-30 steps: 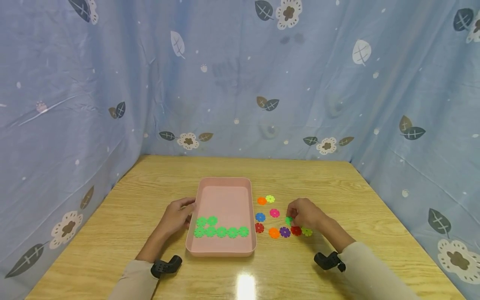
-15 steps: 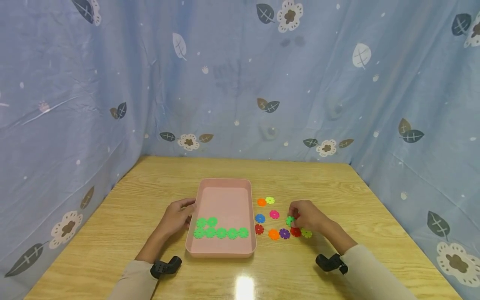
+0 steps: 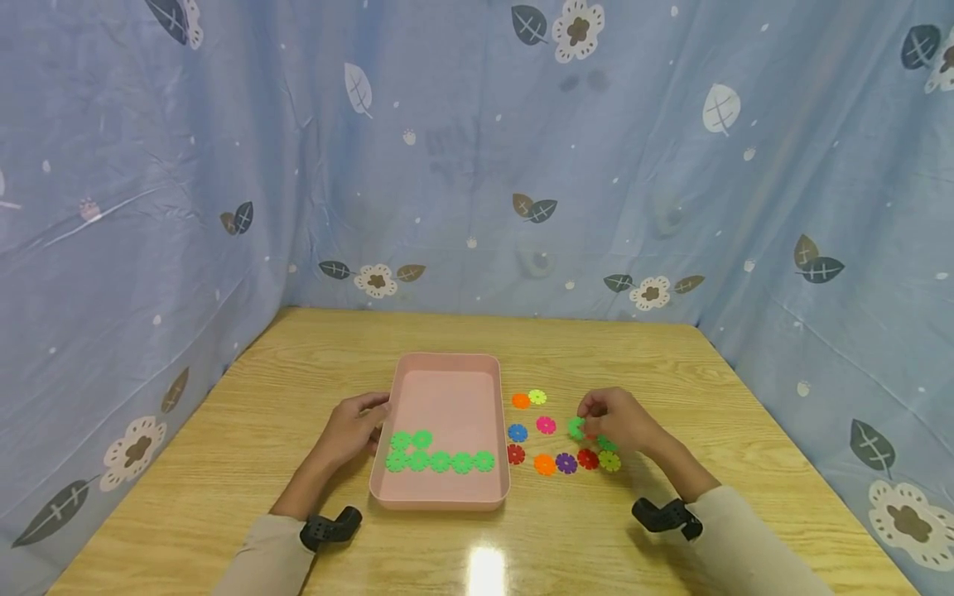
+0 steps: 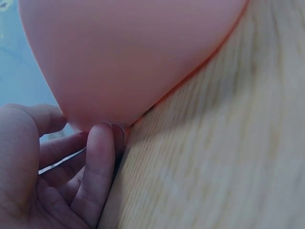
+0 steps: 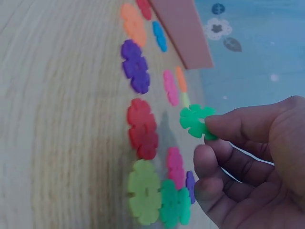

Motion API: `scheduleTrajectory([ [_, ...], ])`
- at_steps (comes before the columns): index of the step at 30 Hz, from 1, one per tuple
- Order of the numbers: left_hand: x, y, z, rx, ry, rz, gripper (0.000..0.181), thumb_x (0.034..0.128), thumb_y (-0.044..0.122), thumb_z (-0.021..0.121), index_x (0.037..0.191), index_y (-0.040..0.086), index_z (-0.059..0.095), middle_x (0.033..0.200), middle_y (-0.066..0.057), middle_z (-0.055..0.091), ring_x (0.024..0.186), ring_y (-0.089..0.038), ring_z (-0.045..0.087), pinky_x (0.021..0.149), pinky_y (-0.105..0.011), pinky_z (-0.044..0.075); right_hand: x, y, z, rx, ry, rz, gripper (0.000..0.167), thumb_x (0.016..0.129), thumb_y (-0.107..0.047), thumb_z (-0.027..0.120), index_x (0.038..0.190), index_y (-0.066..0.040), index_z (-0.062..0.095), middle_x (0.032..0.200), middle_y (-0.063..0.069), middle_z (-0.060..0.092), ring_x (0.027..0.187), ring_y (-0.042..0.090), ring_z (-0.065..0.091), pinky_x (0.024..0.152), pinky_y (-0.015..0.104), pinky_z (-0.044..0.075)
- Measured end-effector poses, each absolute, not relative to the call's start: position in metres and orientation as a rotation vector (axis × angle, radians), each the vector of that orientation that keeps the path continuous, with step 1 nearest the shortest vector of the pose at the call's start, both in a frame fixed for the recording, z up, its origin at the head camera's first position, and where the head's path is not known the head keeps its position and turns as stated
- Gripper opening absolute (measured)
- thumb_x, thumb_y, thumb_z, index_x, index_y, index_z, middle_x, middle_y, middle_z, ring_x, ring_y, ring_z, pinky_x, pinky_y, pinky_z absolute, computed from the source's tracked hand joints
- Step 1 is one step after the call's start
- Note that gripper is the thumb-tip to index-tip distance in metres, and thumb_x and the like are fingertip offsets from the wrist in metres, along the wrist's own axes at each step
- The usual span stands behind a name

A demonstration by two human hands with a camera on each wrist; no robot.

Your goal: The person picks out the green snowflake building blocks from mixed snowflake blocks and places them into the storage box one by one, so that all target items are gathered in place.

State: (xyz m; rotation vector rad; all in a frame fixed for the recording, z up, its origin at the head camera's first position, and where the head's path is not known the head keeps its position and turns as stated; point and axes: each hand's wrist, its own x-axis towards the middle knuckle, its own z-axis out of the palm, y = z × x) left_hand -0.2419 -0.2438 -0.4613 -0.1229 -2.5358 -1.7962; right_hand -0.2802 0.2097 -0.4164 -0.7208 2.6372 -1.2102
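My left hand holds the left side of a pink tray. In the left wrist view, its fingers meet the tray's outer wall and lower edge. Several green flower-shaped plastic discs lie inside the tray, one full row with two more behind it. To the right, my right hand pinches one green disc between thumb and index finger, lifted off the table. Below that hand lie a yellow-green disc, a red disc, and green ones, partly overlapped.
Between tray and right hand, more discs are spread on the wooden table: orange, purple, blue, pink and dark red. A patterned blue curtain surrounds the table at the back and sides.
My right hand has moved slightly up and to the right, lifting the green disc and uncovering another green one beside the yellow-green disc. My left hand stays on the tray.
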Motion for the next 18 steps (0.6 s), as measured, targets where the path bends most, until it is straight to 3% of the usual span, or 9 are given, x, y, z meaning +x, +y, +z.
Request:
scheduleTrajectory([
  [5,-0.242,-0.243,-0.462,-0.117,-2.55,-1.773,0.044,0.1055,0.025,0.055,0.14,-0.002,0.056,0.106,-0.02,0.072,0.068,-0.024,0.072,0.057,-0.033,0.06,-0.28,0.207,-0.413,-0.701,2.623,-1.258,0.005,0.092,0.002,0.065,0.097,0.004,0.066,0.077,0.008,0.064,0.065,0.022,0.058,0.057,0.028,0.052],
  [18,-0.24,-0.242,-0.458,-0.105,-2.544,-1.789,0.044,0.1051,0.025,0.056,0.14,-0.002,0.057,0.109,-0.021,0.071,0.068,-0.023,0.071,0.056,-0.032,0.059,-0.281,0.187,-0.4,-0.795,2.579,-1.342,0.009,0.094,0.0,0.065,0.103,0.002,0.068,0.081,0.013,0.064,0.069,0.042,0.06,0.058,0.037,0.054],
])
